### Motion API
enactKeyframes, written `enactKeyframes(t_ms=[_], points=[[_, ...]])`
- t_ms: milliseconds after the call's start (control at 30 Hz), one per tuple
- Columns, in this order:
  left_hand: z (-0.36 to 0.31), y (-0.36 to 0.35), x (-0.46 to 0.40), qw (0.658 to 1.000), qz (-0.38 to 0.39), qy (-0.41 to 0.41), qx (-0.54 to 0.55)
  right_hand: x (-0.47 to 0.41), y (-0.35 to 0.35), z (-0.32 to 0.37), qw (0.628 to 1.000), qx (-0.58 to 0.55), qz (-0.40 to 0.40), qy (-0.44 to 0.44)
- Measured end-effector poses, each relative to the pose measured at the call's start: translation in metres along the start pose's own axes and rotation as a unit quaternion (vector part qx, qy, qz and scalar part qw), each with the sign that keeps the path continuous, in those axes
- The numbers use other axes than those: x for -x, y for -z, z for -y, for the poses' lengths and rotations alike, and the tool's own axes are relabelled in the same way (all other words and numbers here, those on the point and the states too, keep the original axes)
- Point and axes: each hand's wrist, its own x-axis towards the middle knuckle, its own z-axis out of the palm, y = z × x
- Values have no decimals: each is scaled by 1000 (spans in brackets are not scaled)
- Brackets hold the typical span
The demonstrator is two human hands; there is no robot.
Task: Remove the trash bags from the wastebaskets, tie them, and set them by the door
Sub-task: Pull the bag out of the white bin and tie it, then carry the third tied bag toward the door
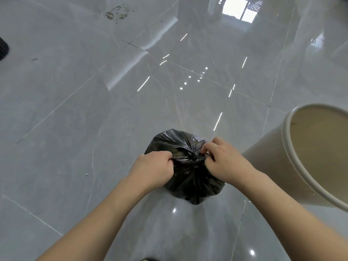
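While hands [190, 164] pinch its gathered neck, black trash bag [188, 178] sits beside wastebasket [278, 166].

Bright daylight glares off the glossy floor [75, 91] (edges bowed).

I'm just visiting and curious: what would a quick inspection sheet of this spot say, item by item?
Surface: glossy grey tiled floor, with light reflections.
Job's things: crumpled black plastic trash bag on the floor, neck gathered; cream round plastic wastebasket beside it on the right, no bag seen inside.
Clutter: patch of brownish crumbs far off; small dark specks on the tiles.
Hands: left hand grips the bag's gathered plastic; right hand pinches it with curled fingers.
Cables: nothing seen.
Surroundings: dark ribbed object at the left edge, cannot tell what; bright window reflection at the top.
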Motion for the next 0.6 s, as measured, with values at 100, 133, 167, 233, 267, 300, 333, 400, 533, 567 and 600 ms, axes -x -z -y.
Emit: enactKeyframes(t_ms=[100,133,167,233,267,300,333,400,533,567,600], points=[[2,2,-8,998,3,32,61,-3,0,-4,998,55,4,44],[2,4,-10,996,7,41,79,-5,2,-5,996,68,3,54],[1,7,-12,994,10,49,95,-9,6,-6,995,83,6,56],[-4,17,-19,992,10,67,111,-17,15,-6,991,117,27,53],[-7,24,-21,990,4,80,112,-21,21,-3,988,136,43,54],[-11,32,-23,989,1,94,111,-25,29,2,986,148,56,51],[-15,41,-24,988,0,107,112,-28,39,7,986,148,65,46],[-22,65,-19,981,4,142,132,-30,60,25,987,128,79,47],[-28,132,14,952,0,227,205,-23,118,75,990,87,92,58],[-31,153,26,943,-4,244,226,-20,138,91,991,80,90,63],[-35,175,39,934,-7,257,248,-16,161,109,991,75,89,72]])
